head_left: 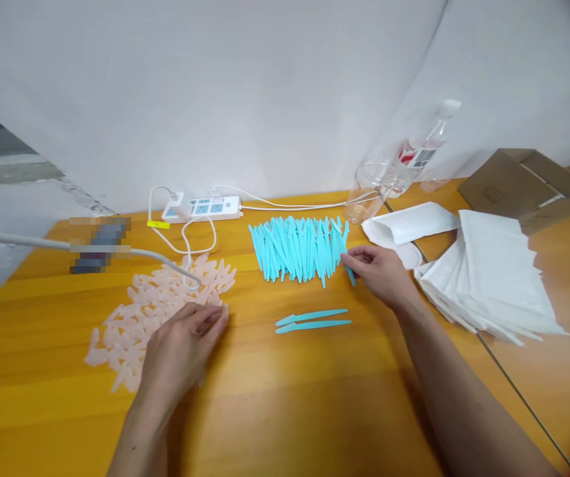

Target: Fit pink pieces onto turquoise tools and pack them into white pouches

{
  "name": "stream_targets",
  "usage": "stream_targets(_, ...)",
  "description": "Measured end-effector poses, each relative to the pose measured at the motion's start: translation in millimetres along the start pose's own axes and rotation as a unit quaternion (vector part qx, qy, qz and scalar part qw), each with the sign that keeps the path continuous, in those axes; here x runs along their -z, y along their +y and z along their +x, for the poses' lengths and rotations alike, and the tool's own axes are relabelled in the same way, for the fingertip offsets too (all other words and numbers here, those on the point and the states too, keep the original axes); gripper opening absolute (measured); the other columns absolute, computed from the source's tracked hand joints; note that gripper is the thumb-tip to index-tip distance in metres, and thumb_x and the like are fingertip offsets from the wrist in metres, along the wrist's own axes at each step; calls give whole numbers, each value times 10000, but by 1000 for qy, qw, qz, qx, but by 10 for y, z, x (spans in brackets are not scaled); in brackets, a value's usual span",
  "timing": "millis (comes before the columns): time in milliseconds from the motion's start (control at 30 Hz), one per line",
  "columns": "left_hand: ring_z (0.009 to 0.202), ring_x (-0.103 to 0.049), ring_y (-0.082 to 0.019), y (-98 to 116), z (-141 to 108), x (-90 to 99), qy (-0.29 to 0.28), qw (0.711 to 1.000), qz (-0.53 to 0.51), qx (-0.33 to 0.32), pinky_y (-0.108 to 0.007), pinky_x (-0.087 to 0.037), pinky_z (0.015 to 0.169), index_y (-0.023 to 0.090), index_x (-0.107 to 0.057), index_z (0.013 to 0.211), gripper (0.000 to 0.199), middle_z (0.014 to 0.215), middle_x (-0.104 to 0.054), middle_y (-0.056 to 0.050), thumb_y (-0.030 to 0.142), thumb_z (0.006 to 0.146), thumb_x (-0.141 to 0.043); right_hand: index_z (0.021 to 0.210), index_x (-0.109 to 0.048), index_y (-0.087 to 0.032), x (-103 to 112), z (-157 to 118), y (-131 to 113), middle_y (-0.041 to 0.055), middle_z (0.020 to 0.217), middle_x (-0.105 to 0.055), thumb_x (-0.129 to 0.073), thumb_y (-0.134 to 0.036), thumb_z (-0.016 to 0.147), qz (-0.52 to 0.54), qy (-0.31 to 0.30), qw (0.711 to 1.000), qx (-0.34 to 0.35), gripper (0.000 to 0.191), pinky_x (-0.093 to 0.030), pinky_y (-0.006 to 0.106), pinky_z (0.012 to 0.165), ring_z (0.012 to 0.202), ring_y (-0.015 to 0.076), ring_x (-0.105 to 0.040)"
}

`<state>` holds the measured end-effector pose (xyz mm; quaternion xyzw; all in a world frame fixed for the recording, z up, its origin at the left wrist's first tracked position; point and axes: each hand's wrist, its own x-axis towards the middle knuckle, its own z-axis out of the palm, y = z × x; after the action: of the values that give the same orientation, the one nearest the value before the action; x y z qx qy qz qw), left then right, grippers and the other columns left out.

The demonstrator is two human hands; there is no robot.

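Head view: a plain white wall (265,86) rises behind a wood-grain, orange-yellow desk (285,404). At 3 o'clock, flat white paper-like packets (498,265) fan out, with a brown cardboard box (504,189) behind them.

Toward 8 o'clock lies a spread of small, pale pink, translucent pieces (158,298), with the left hand (178,341) over its near right edge. That hand's thumb and forefinger are nearly together; I cannot tell whether a piece is between them.

Mid-view sits a dense heap of slim turquoise plastic sticks (295,248), mostly pointing 12 to 6 o'clock. The right hand (382,271) is at its right end, clearly the nearer of the 2, and the heap lies at 9 o'clock from it. Its thumb and fingers are clamped on 1 turquoise stick (351,277), whose long axis runs about 11 to 5 o'clock.

Toward 2 o'clock stand a clear plastic bottle (434,136) with a white cap and, beside it, a clear plastic container (364,192). Near 10 o'clock, a white power strip (205,210) rests by the wall.

2 loose turquoise sticks (317,325) lie side by side at 7 o'clock from the right fingertips and 3 o'clock from the left, long axes near 9 to 3.

The bottle's red, white and dark label (414,156) and the yellow cable tag (158,224) are too blurred to read.
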<state>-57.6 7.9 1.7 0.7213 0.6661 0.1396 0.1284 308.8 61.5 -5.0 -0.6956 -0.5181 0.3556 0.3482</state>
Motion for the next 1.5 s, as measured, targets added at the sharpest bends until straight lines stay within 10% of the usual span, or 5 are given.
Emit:
stream_targets(300, 871, -706, -241, 296, -9, -199, 17, 992, 116, -46, -325, -503, 696, 226, -737, 1019, 239, 1011, -744, -51, 297, 953, -519, 884, -649, -178, -97, -917, -150, -42, 682, -476, -484, -421, 979, 45, -356, 932, 56, 309, -327, 228, 553, 605, 103, -388)
stream_targets(667, 889, -719, -183, 272, -192, -260, -31, 985, -149, -78, -300, -563, 786, 237, -738, 1025, 206, 1002, -764, -37, 318, 957, -561, 847, -651, -174, -216, -938, -74, -41, 663, -463, -444, -308, 970, -42, -335, 936, 102, 276, -308, 229, 553, 608, 109, -378)
stream_targets(1133, 777, -651, -157, 266, -407, -102, -191, 955, -221, -52, -240, -493, 667, 270, -701, 988, 239, 884, -725, 14, 392, 1004, -497, 883, -653, -189, -163, -893, -74, -27, 736, -535, -442, -343, 992, -35, -347, 931, 108, 284, -362, 240, 607, 645, 121, -427)
stream_targets(1500, 745, -619, -146, 592, -421, -245, -208, 943, -255, -51, -231, -451, 662, 225, -682, 883, 283, 829, -700, 1, 400, 1004, -496, 855, -673, -185, -143, -920, -88, -4, 758, -629, -458, -277, 1002, -86, -348, 919, 166, 276, -389, 239, 634, 688, 132, -528)
